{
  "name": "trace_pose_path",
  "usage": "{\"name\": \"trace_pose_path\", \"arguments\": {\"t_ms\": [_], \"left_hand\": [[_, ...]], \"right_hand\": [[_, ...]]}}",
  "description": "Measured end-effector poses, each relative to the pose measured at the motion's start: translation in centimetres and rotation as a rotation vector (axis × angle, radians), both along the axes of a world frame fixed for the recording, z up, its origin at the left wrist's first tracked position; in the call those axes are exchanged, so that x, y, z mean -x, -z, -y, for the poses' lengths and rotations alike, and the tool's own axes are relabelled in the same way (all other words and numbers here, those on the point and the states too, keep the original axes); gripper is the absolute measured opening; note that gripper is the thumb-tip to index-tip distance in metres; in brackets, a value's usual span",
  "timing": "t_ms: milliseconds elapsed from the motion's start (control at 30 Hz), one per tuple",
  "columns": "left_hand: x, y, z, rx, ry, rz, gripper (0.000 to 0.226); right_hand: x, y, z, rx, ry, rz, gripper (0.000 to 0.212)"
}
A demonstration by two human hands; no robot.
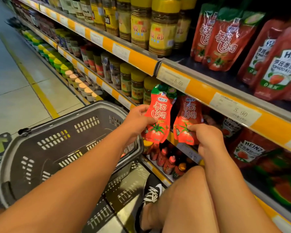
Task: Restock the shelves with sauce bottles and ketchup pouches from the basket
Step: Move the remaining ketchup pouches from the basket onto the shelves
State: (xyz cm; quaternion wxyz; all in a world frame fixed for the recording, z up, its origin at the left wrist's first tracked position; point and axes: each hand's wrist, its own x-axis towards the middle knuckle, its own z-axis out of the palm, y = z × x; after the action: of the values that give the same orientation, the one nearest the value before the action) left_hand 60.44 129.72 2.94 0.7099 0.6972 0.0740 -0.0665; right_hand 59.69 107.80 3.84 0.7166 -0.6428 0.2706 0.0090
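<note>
Both your arms reach forward, bare to the wrist, toward the shelving on your right. Your left hand (138,120) pinches a ketchup pouch (159,115) at its left edge, thumb on the front face, fingers curled behind; the pouch stands upright, slightly tilted. Your right hand (207,138) grips a second ketchup pouch (187,118) by its lower right corner, fingers curled round it, knuckles toward the camera. The two pouches hang side by side, just apart, in front of the orange-and-grey shelf edge (200,93) that carries the price tags.

Materials: both pouches are glossy red flexible film, waisted in shape, with a green top, white outlined lettering and a printed tomato low on the front. The film shows soft glare.

The basket (71,148) sits on the floor below your left forearm: dark grey rigid plastic, slotted walls, rounded rim. No stock is visible inside it from this angle.

Matching red pouches (225,39) stand on the shelf above, beside larger Heinz pouches (279,64). Yellow-lidded jars (161,29) fill the bay to their left. Small red bottles (168,162) stand on the lowest shelf. Your knee and a black shoe (153,192) show at bottom.
</note>
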Motion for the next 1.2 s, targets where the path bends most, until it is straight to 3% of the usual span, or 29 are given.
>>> {"name": "trace_pose_path", "arguments": {"t_ms": [100,333,467,633,733,833,900,1000,1067,1133,1200], "left_hand": [[-1.1,0.0,1.1,-0.017,0.007,0.020,0.036],[-3.9,0.0,3.9,-0.030,0.038,0.101,0.035],[-5.3,-0.4,5.4,-0.044,0.048,0.124,0.049],[-6.6,-0.6,6.3,-0.079,0.112,0.151,0.055],[-6.8,0.1,6.4,-0.121,0.144,0.128,0.055],[-6.8,0.7,6.4,-0.123,0.126,0.124,0.061],[-6.8,1.0,6.2,-0.132,0.112,0.125,0.062],[-6.9,1.1,6.1,-0.186,0.116,0.136,0.064],[-6.8,1.1,6.1,-0.260,0.117,0.175,0.064],[-6.4,1.1,6.2,-0.344,0.096,0.216,0.063],[-5.7,1.4,6.3,-0.386,0.058,0.232,0.060]], "right_hand": [[-0.5,0.3,0.4,-0.045,0.065,-0.076,0.014],[-1.4,1.0,0.1,0.059,0.175,0.032,0.021],[-1.6,0.9,0.0,0.067,0.152,0.071,0.028],[-1.7,0.7,1.0,0.084,0.146,0.068,0.015],[-1.4,0.5,1.6,0.121,0.138,0.071,0.032],[-0.9,0.1,1.8,0.158,0.141,0.015,0.007],[-0.5,0.2,2.0,0.124,0.067,-0.058,0.007],[0.1,0.2,2.3,0.101,-0.045,-0.124,0.023],[0.0,0.1,2.1,0.199,-0.040,-0.097,0.008],[0.3,0.1,2.0,0.219,-0.044,-0.106,0.006],[0.6,0.3,2.1,0.209,-0.075,-0.154,0.024]]}}
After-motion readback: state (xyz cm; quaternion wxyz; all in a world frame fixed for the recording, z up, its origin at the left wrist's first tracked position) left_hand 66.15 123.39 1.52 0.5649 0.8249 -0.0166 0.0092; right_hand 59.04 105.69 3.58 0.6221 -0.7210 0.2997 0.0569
